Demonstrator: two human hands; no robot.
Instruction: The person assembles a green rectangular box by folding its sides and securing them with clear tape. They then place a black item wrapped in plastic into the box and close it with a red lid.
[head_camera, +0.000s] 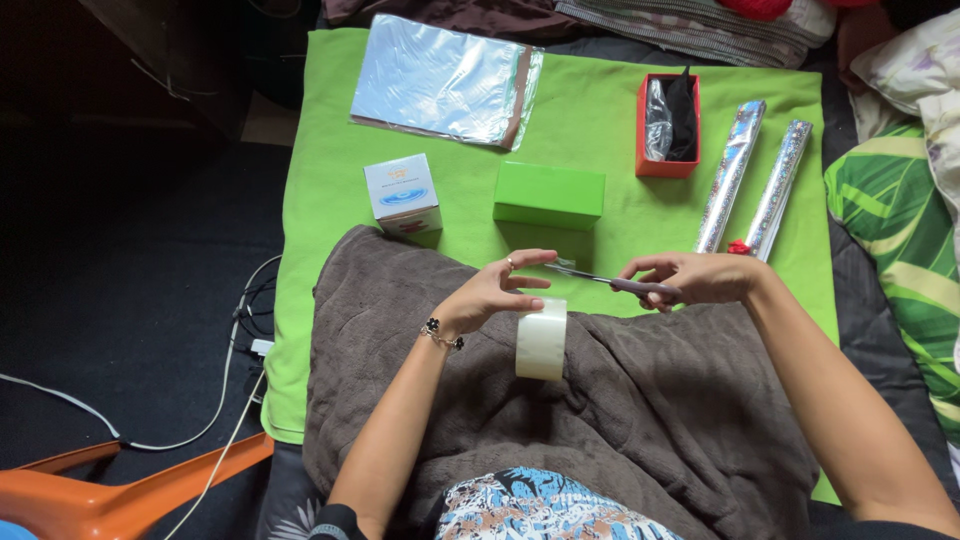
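My left hand (492, 293) is raised over my lap, and a roll of clear tape (541, 340) hangs just below its thumb and fingers, apparently by a pulled strip. My right hand (702, 278) grips the handle of slim scissors (590, 277). Their tip points left toward the fingertips of the left hand, just above the roll. Both hands hover over a brown blanket (640, 400) across my lap. I cannot make out the tape strip itself.
A green cloth (320, 200) carries a green box (549, 195), a small white box (402, 195), a red box (668, 165) with dark contents, two shiny foil rolls (730, 175) and a stack of clear sheets (445, 80). Cables and an orange chair (100, 490) are at the left.
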